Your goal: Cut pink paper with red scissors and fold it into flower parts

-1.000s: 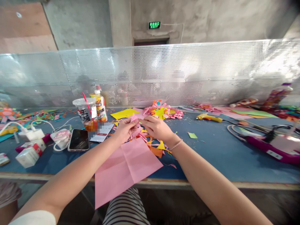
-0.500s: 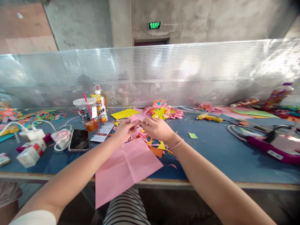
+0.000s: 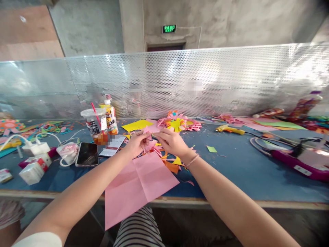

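My left hand (image 3: 136,143) and my right hand (image 3: 171,142) meet above the blue table (image 3: 239,168), both pinching a small folded pink paper piece (image 3: 149,131) between their fingertips. Below them lies a large creased pink paper sheet (image 3: 137,183) that hangs over the table's front edge. Orange, yellow and pink paper scraps (image 3: 172,162) lie under my right wrist. A finished paper flower (image 3: 176,123) in pink, orange and yellow sits just beyond my hands.
To the left stand a plastic cup with a red straw (image 3: 94,125), a drink bottle (image 3: 110,117), a phone (image 3: 86,154) and chargers with cables (image 3: 36,148). A yellow glue gun (image 3: 229,129) and a pink tool (image 3: 298,158) lie to the right. A perforated metal screen (image 3: 231,79) runs behind.
My hands have drawn slightly closer together on the small pink piece; the rest has not moved.
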Available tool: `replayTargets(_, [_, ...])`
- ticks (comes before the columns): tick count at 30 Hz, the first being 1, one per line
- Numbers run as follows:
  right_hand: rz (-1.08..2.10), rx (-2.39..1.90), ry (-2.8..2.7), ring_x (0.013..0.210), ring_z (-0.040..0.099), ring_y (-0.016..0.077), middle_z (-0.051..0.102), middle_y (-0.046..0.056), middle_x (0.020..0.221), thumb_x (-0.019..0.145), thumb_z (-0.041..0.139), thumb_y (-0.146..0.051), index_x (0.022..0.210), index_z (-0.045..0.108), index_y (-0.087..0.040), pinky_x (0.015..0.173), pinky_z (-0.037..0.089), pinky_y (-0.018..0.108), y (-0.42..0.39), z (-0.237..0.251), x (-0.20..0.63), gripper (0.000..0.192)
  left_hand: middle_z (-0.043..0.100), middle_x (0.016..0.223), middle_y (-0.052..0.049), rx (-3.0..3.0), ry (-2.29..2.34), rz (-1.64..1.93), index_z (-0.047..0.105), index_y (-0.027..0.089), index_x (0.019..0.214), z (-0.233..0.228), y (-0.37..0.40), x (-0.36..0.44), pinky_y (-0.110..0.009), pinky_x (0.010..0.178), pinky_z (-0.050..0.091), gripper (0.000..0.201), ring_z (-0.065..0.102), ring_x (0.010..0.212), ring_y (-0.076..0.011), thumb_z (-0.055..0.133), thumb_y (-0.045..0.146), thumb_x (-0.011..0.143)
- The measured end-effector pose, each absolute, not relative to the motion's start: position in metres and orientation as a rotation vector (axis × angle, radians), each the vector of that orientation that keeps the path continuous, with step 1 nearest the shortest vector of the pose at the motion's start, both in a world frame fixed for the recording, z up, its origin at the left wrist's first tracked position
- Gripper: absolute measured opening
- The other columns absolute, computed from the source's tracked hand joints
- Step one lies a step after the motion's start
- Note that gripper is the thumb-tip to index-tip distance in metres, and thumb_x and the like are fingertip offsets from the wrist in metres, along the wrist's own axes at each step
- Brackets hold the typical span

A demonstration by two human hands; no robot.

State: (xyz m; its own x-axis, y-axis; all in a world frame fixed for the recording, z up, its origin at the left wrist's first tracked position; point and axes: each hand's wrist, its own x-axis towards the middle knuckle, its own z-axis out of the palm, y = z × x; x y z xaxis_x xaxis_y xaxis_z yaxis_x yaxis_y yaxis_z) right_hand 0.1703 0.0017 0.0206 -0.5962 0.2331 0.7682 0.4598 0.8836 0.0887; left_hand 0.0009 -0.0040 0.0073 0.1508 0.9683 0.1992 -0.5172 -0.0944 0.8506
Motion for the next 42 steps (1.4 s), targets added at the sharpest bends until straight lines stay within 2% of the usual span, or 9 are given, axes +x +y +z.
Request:
replayTargets(2, [-0.169, -0.505, -2.137, 0.075, 0.050, 0.0123, 0.055, 0.006, 0.079, 0.085, 0.035, -0.019, 0.087, 0.057, -0.015, 0.068, 0.042, 0.026, 0.003, 0.020, 0.167, 0.022, 0.055, 0.052, 0.003, 1.028, 0.590, 1.364, 0.057, 0.011, 0.063, 0.008, -0.006, 0.002, -0.014, 0.042, 0.036, 0.013, 0.047, 0.044, -0.0020, 0.067, 0.017, 0.060])
replayTargets(5, [0.031, -0.563, -2.090, 0.066, 0.048, 0.0111, 0.052, 0.003, 0.070, 0.084, 0.035, -0.020, 0.072, 0.053, -0.015, 0.063, 0.039, 0.024, 0.005, 0.019, 0.161, 0.022, 0.055, 0.053, 0.003, 1.059, 0.578, 1.354, 0.056, 0.011, 0.063, 0.009, -0.008, 0.003, -0.015, 0.044, 0.037, 0.012, 0.047, 0.045, -0.0025, 0.066, 0.018, 0.061])
replayTargets(10, [0.309, -0.693, -2.091, 0.058, 0.044, 0.0094, 0.047, -0.001, 0.057, 0.084, 0.035, -0.024, 0.059, 0.043, -0.016, 0.056, 0.035, 0.022, 0.004, 0.019, 0.155, 0.027, 0.052, 0.052, 0.003, 1.072, 0.627, 1.352, 0.056, 0.012, 0.064, 0.008, -0.010, 0.005, -0.016, 0.044, 0.037, 0.012, 0.047, 0.045, -0.0033, 0.066, 0.016, 0.060])
replayTargets(18, [0.556, -0.723, -2.087, 0.049, 0.040, 0.0076, 0.044, -0.003, 0.051, 0.082, 0.038, -0.033, 0.060, 0.044, -0.016, 0.047, 0.030, 0.020, 0.000, 0.016, 0.150, 0.028, 0.051, 0.051, 0.002, 1.237, 0.711, 1.348, 0.053, 0.013, 0.064, 0.006, -0.013, 0.007, -0.018, 0.043, 0.037, 0.013, 0.048, 0.043, -0.0055, 0.063, 0.021, 0.062])
replayTargets(26, [0.815, -0.702, -2.068, 0.042, 0.039, 0.0063, 0.041, -0.005, 0.047, 0.082, 0.039, -0.036, 0.060, 0.041, -0.017, 0.042, 0.031, 0.019, 0.000, 0.017, 0.152, 0.029, 0.054, 0.056, 0.002, 1.431, 0.797, 1.237, 0.046, 0.017, 0.079, 0.002, -0.012, 0.006, -0.020, 0.039, 0.036, 0.017, 0.050, 0.040, -0.0094, 0.054, 0.029, 0.069])
replayTargets(36, [0.867, -0.661, -2.078, 0.043, 0.038, 0.0058, 0.041, -0.005, 0.049, 0.080, 0.040, -0.032, 0.059, 0.042, -0.016, 0.042, 0.031, 0.019, 0.006, 0.014, 0.156, 0.026, 0.055, 0.054, 0.002, 1.349, 0.670, 1.160, 0.045, 0.017, 0.074, 0.006, -0.018, 0.008, -0.020, 0.038, 0.033, 0.017, 0.050, 0.040, -0.0095, 0.055, 0.030, 0.068])
replayTargets(42, [0.969, -0.595, -2.015, 0.042, 0.038, 0.0058, 0.041, -0.005, 0.047, 0.078, 0.043, -0.027, 0.054, 0.040, -0.017, 0.044, 0.031, 0.019, 0.010, 0.013, 0.158, 0.026, 0.055, 0.051, -0.001, 1.312, 0.596, 1.153, 0.049, 0.015, 0.068, 0.007, -0.017, 0.007, -0.021, 0.037, 0.033, 0.033, 0.049, 0.038, -0.0102, 0.049, 0.047, 0.070])
